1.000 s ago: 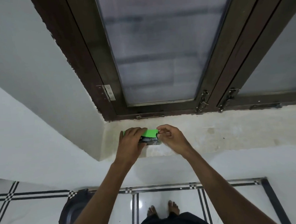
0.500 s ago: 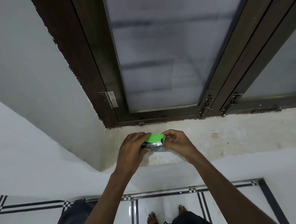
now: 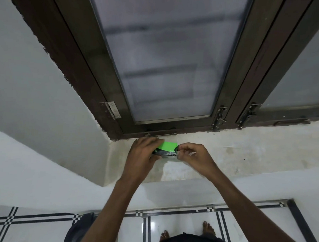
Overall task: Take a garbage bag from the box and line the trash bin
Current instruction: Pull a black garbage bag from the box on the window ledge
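Left hand (image 3: 141, 156) grips the green box (image 3: 166, 150) over the window sill (image 3: 249, 153); right hand (image 3: 193, 157) pinches its end; trash bin (image 3: 73, 238) below.

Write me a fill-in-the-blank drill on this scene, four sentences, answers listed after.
1. The box has a bright ____ top.
2. The left hand grips the box over the window ____.
3. The right hand pinches the box's ____ end.
4. The dark trash bin stands on the tiled ____.

Answers: green; sill; right; floor
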The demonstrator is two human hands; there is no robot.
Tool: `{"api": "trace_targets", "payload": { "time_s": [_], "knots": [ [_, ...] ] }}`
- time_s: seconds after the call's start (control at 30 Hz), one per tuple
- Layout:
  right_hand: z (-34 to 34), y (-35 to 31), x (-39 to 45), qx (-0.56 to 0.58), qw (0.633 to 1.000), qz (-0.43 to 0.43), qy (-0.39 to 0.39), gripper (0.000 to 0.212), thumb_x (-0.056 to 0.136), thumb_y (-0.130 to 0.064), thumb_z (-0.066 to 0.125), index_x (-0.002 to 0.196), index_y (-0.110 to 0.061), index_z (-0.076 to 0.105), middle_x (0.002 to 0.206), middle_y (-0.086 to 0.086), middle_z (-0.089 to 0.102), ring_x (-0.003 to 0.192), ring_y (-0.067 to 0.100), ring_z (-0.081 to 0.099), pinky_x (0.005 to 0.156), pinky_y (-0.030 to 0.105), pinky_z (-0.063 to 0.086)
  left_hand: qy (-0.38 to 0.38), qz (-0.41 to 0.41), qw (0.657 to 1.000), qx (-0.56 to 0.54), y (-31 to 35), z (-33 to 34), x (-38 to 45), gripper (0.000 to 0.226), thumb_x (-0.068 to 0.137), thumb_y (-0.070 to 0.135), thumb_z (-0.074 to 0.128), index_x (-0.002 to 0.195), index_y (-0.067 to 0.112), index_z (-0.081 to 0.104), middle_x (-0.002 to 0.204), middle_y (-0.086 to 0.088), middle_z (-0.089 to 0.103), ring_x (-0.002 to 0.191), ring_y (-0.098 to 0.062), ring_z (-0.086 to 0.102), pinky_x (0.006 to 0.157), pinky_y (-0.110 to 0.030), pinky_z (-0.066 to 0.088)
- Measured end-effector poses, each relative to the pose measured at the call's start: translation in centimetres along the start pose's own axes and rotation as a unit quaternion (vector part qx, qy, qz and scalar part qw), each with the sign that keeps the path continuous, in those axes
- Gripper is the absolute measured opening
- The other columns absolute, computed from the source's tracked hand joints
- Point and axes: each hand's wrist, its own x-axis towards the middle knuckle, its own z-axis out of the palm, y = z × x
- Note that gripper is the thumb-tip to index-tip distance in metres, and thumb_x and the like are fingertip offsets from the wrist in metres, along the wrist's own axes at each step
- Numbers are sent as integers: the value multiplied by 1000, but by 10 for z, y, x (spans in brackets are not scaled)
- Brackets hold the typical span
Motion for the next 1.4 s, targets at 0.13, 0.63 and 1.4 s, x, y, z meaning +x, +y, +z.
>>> {"api": "trace_targets", "payload": {
  "time_s": [0.13,0.63,1.4],
  "knots": [
    [-2,5,4,29,999,19,19,24,76,-4,80,94,-16,70,88,-5,72,77,5,62,69,20,51,9,2,1000,14,8,4,-1,58,72,18,85,127,18,66,123,-1,68,112,-25,60,91,-37,51],
    [-55,25,-26,4,997,12,80,14,87,-5,71,80,-14,64,89,0,67,81,11,64,68,20,52,2,-111,994,17,-30,21,-25,64,74,17,84,133,21,60,131,-5,63,123,-31,54,104,-56,43],
    [-108,8,-65,171,974,56,140,14,97,-20,65,85,-15,69,74,-7,70,71,7,64,65,24,49,-126,-397,630,-655,159,82,50,18,101,17,50,103,10,67,99,-9,73,97,-25,67,89,-39,54]
  ]
}}
